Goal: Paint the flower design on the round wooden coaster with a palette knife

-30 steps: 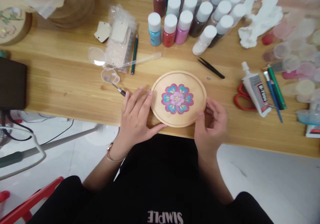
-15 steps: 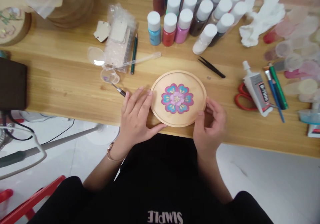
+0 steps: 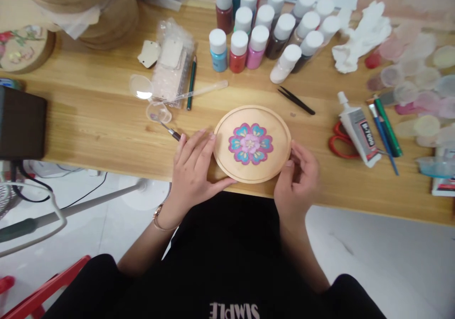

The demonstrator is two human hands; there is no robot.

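Observation:
A round wooden plate [image 3: 253, 175] lies near the table's front edge, its grooved rim framing a flower [image 3: 250, 143] in pink, blue and magenta. My left hand [image 3: 194, 167] holds the plate's left side, fingers along the rim and thumb at the lower edge. On the opposite side, my right hand [image 3: 297, 179] grips the rim between thumb and curled fingers, whose tips are partly hidden. Just beyond my left fingertips lies a dark-handled thin tool [image 3: 174, 133], its tip by a small clear cup [image 3: 159, 113].
Several paint bottles [image 3: 238, 51] stand behind the plate. Black tweezers [image 3: 296, 101] lie in front of them. To the right are a glue tube [image 3: 359, 132], red-handled scissors [image 3: 343, 141], brushes [image 3: 386, 129] and used plastic cups [image 3: 426, 96]. A pencil [image 3: 191, 84] and dropper [image 3: 206, 89] lie left.
The camera view has shifted slightly, so the table items sit a little lower and the right-hand ones further left. Both hands keep their hold on the plate.

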